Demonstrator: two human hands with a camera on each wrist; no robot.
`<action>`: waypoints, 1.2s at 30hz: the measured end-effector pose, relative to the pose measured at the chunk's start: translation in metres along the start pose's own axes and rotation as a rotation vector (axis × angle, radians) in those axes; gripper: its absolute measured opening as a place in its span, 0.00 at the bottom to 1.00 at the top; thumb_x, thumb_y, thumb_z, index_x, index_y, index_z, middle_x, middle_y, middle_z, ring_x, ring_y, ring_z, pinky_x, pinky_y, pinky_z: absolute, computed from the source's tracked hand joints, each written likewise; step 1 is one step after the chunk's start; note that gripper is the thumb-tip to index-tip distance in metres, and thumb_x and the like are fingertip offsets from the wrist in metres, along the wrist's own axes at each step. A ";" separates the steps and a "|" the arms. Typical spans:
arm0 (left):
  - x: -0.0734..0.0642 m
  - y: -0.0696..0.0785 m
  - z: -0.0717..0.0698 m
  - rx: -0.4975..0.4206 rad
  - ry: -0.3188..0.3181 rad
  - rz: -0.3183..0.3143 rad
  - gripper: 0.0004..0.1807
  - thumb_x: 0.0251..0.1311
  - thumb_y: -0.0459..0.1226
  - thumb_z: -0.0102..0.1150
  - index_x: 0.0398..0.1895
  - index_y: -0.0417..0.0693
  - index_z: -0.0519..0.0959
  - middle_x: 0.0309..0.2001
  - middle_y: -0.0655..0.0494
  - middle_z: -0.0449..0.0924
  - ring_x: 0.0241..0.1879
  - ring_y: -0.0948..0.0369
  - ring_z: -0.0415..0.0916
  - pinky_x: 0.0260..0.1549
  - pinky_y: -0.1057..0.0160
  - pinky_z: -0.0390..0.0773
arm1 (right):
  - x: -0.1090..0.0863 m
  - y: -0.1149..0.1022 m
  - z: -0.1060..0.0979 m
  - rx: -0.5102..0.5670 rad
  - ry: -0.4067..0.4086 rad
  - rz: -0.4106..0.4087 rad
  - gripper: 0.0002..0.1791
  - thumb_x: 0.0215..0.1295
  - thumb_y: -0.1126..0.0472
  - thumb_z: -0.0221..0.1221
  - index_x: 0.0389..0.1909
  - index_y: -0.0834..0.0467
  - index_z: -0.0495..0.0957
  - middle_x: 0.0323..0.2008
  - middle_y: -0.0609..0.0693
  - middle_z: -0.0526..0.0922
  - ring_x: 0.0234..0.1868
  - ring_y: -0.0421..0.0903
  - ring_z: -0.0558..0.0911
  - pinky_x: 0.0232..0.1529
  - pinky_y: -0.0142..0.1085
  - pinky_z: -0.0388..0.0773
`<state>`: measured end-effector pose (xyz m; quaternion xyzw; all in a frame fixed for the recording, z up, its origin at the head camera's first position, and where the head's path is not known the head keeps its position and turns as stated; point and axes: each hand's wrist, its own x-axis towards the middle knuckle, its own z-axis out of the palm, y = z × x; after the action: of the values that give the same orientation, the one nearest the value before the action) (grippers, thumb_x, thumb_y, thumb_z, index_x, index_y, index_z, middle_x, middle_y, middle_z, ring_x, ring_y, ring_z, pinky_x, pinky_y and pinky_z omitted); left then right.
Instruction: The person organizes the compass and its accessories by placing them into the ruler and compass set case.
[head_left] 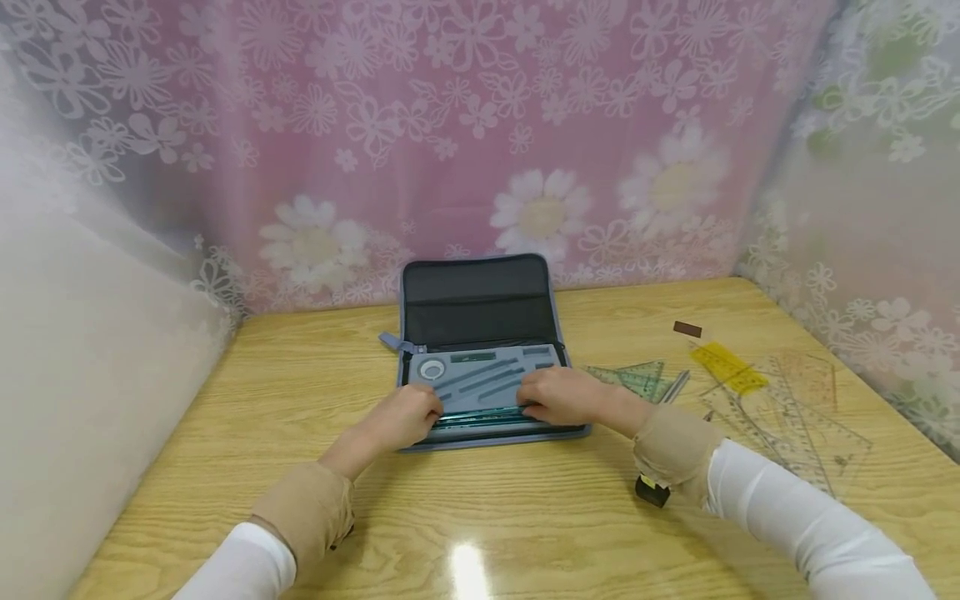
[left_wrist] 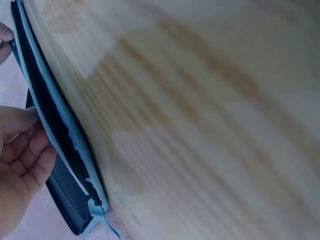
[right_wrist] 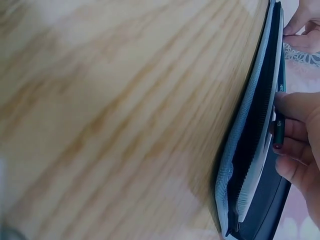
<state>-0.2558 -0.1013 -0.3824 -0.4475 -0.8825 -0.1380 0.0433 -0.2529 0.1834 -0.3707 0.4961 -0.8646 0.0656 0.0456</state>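
A zippered case lies unfolded on the table, its black lid (head_left: 480,321) leaning back and a grey-blue foam tray (head_left: 510,353) in its base. Dark green pencils (head_left: 480,417) lie across the front of the tray. My right hand (head_left: 558,396) pinches the end of a pencil (right_wrist: 280,127) marked HB between thumb and fingers. At the other end of the pencils, my left hand (head_left: 405,414) has its thumb and fingertips pinched together at the tray's front edge; its fingers hide that end. Slots, a white ring (head_left: 432,369) and a green strip (head_left: 473,357) show behind the pencils.
Right of the case lie green set squares (head_left: 641,379), a yellow ruler (head_left: 727,367), clear set squares (head_left: 840,450) and a brown block (head_left: 687,329). A small black object (head_left: 652,492) sits below my right wrist. Floral curtain (head_left: 480,167) hangs behind the table.
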 end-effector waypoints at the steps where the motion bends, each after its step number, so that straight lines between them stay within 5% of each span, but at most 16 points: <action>1: 0.000 0.000 0.000 0.005 0.005 0.003 0.07 0.54 0.24 0.58 0.26 0.41 0.83 0.26 0.54 0.77 0.28 0.60 0.75 0.27 0.67 0.75 | 0.000 -0.001 0.000 0.030 -0.003 0.022 0.02 0.59 0.63 0.62 0.30 0.55 0.78 0.26 0.44 0.75 0.25 0.37 0.72 0.26 0.29 0.70; 5: 0.002 0.003 0.000 0.035 0.022 0.008 0.09 0.52 0.24 0.57 0.21 0.42 0.81 0.22 0.55 0.75 0.23 0.63 0.71 0.22 0.67 0.71 | 0.000 -0.001 0.001 0.121 -0.021 0.113 0.04 0.59 0.61 0.62 0.27 0.54 0.77 0.25 0.42 0.72 0.23 0.35 0.69 0.24 0.29 0.67; 16: 0.007 0.009 0.000 0.081 -0.010 -0.007 0.13 0.54 0.24 0.55 0.16 0.44 0.78 0.17 0.57 0.70 0.19 0.66 0.61 0.19 0.68 0.65 | -0.011 -0.001 -0.002 0.129 -0.031 0.159 0.05 0.59 0.70 0.60 0.31 0.57 0.81 0.28 0.46 0.77 0.30 0.42 0.78 0.31 0.31 0.76; 22: 0.003 0.009 0.001 0.079 -0.006 -0.018 0.11 0.53 0.24 0.57 0.18 0.43 0.80 0.19 0.56 0.71 0.20 0.64 0.67 0.20 0.67 0.70 | -0.009 -0.001 -0.003 0.157 -0.039 0.205 0.06 0.58 0.70 0.60 0.30 0.57 0.82 0.28 0.47 0.79 0.29 0.41 0.77 0.30 0.31 0.75; 27: -0.003 0.010 -0.001 0.026 -0.038 -0.033 0.04 0.54 0.28 0.61 0.25 0.39 0.83 0.24 0.55 0.74 0.27 0.60 0.73 0.27 0.65 0.75 | -0.013 -0.001 -0.002 0.159 -0.019 0.186 0.07 0.59 0.70 0.59 0.31 0.57 0.83 0.28 0.47 0.78 0.31 0.42 0.78 0.33 0.32 0.76; 36: -0.004 0.008 -0.002 -0.102 -0.082 -0.085 0.05 0.56 0.34 0.62 0.29 0.41 0.84 0.24 0.60 0.70 0.25 0.65 0.66 0.24 0.69 0.71 | -0.029 -0.001 -0.009 0.203 -0.060 0.165 0.09 0.62 0.67 0.57 0.41 0.61 0.83 0.32 0.47 0.77 0.31 0.40 0.76 0.33 0.30 0.74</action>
<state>-0.2472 -0.1002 -0.3799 -0.4163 -0.8937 -0.1659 -0.0216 -0.2369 0.2087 -0.3664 0.4271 -0.8924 0.1413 -0.0361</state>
